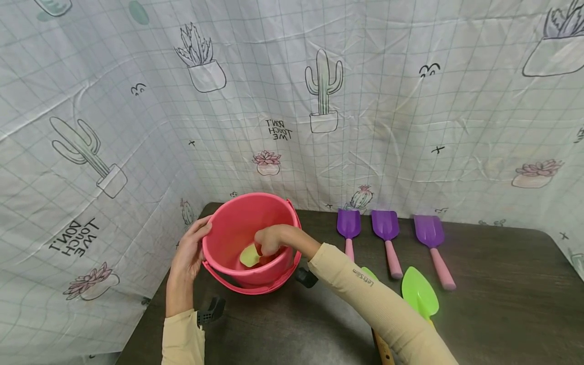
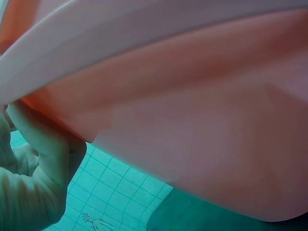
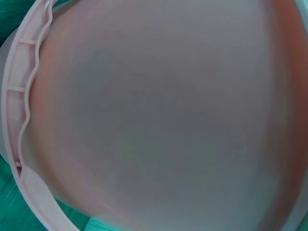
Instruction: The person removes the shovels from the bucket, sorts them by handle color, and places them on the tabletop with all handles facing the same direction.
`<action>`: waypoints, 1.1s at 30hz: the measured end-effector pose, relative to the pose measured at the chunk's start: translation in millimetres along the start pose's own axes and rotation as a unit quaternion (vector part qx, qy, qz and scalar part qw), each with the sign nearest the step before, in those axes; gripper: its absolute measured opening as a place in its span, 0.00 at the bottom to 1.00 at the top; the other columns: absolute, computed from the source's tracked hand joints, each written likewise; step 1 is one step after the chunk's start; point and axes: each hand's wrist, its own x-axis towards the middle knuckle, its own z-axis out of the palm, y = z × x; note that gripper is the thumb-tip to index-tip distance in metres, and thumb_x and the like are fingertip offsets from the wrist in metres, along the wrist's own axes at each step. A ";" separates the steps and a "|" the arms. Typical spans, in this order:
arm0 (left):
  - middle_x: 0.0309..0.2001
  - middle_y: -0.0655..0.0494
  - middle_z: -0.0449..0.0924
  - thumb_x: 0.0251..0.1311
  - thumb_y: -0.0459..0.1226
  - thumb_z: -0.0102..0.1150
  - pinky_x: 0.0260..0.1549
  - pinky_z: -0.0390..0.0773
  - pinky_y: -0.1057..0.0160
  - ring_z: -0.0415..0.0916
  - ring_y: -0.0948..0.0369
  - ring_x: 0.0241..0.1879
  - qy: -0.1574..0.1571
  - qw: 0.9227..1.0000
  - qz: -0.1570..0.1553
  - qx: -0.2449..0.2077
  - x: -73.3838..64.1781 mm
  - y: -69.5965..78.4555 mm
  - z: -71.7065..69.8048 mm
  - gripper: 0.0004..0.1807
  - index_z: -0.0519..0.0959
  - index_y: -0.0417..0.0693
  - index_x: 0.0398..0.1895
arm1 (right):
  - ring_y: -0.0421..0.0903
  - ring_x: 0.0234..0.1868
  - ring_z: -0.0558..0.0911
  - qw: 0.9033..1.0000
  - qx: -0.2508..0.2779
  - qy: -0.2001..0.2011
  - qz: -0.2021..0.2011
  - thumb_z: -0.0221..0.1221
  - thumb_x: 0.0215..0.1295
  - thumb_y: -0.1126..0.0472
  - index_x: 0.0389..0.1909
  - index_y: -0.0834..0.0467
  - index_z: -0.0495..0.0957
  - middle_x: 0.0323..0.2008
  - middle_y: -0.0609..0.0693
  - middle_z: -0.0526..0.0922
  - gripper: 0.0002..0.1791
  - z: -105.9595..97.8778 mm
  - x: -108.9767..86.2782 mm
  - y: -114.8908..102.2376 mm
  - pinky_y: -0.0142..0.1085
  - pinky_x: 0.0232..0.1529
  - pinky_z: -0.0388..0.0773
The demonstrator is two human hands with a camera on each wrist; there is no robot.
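A pink bucket point(image 1: 234, 223) stands tilted towards me on the dark table, its handle point(image 1: 255, 291) hanging down at the front. My left hand point(image 1: 189, 251) grips the bucket's rim on its left side; in the left wrist view that hand point(image 2: 43, 168) is bent up under the rim. My right hand point(image 1: 271, 239) reaches down inside the bucket, its fingertips hidden. Beside it at the bottom lies a pale yellow piece point(image 1: 249, 256), with something red partly covered by the hand. The right wrist view shows only the bucket's outer wall point(image 3: 159, 110) and handle point(image 3: 17, 101).
To the right lie purple shovels with pink handles: one on the left point(image 1: 349, 223), one in the middle point(image 1: 385, 224) and one on the right point(image 1: 430, 230). A green trowel point(image 1: 418, 291) lies nearer; another green piece point(image 1: 368, 272) is mostly under my right sleeve. A printed curtain point(image 1: 388, 152) hangs behind.
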 end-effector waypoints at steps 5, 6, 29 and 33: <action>0.39 0.50 0.80 0.67 0.40 0.54 0.15 0.72 0.74 0.76 0.65 0.17 0.005 1.000 -0.001 0.004 0.7 -0.3 0.1 0.23 0.67 0.44 0.63 | 0.40 0.21 0.69 1.000 0.018 0.006 -0.005 0.60 0.55 0.72 0.29 0.63 0.77 0.20 0.47 0.68 0.03 0.1 0.1 1.4 0.28 0.23 0.69; 0.38 0.50 0.80 0.67 0.41 0.54 0.14 0.71 0.75 0.76 0.65 0.16 0.008 1.000 -0.002 0.005 0.7 -0.4 0.1 0.23 0.67 0.44 0.63 | 0.40 0.20 0.68 1.000 0.025 0.005 -0.007 0.60 0.54 0.72 0.25 0.61 0.76 0.18 0.47 0.66 0.05 0.3 0.4 1.7 0.28 0.22 0.69; 0.38 0.50 0.80 0.67 0.41 0.54 0.13 0.69 0.75 0.72 0.66 0.14 0.007 1.000 0.007 0.012 -0.5 -1.6 -0.3 0.24 0.67 0.43 0.63 | 0.42 0.15 0.66 0.983 0.169 -0.008 -0.073 0.59 0.50 0.71 0.13 0.59 0.74 0.13 0.48 0.67 0.11 0.2 -4.7 6.7 0.30 0.20 0.68; 0.40 0.49 0.79 0.67 0.41 0.55 0.14 0.71 0.75 0.75 0.65 0.17 0.010 1.000 0.004 0.013 -0.7 -1.4 -0.5 0.24 0.66 0.44 0.63 | 0.42 0.15 0.65 0.971 0.223 -0.009 -0.085 0.56 0.51 0.73 0.13 0.63 0.74 0.13 0.51 0.68 0.10 0.9 -4.2 8.2 0.30 0.19 0.68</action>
